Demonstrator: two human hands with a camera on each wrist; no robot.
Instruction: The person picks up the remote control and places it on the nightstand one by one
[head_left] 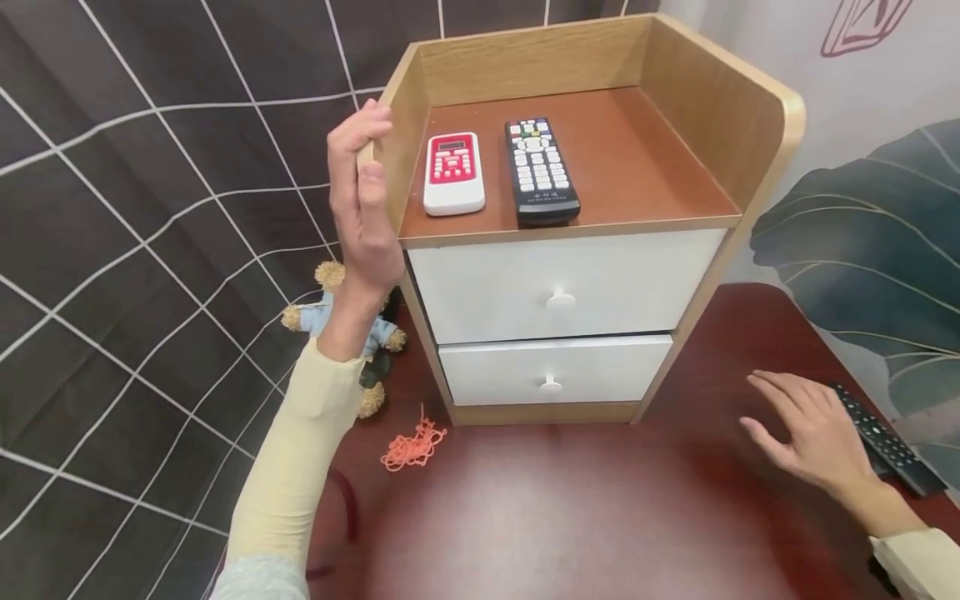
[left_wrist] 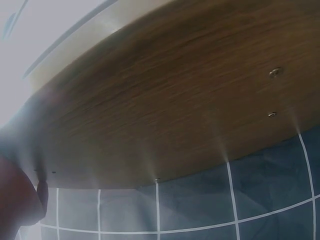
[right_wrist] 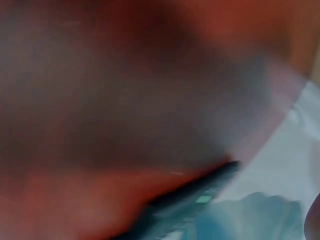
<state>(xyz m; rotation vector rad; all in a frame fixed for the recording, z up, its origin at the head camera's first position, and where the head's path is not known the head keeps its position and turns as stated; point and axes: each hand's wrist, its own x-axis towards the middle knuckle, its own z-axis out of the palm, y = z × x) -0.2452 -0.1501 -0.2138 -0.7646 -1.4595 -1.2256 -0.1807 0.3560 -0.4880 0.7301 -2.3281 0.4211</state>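
My left hand (head_left: pixel 365 196) grips the front edge of the left side panel of a small wooden cabinet (head_left: pixel 540 414), thumb on the front and fingers bent over the edge. In the left wrist view the panel's wood-grain outer face (left_wrist: pixel 165 105) fills most of the picture, with part of the hand at lower left. My right hand (head_left: pixel 817 429) is low over the table on the right, fingers extended and thumb apart, holding nothing. Beside it lies a long black remote control (head_left: pixel 888 442), partly covered by the hand and also blurred in the right wrist view.
On the cabinet's top lie a red-and-white remote (head_left: pixel 453 175) and a black remote (head_left: pixel 542 171). Two white drawers with knobs (head_left: pixel 560 299) face me. A plush toy in blue (head_left: pixel 315 315) and tangled orange yarn (head_left: pixel 414 446) lie left on the table (head_left: pixel 562 508). A dark checked curtain (head_left: pixel 150 250) hangs left.
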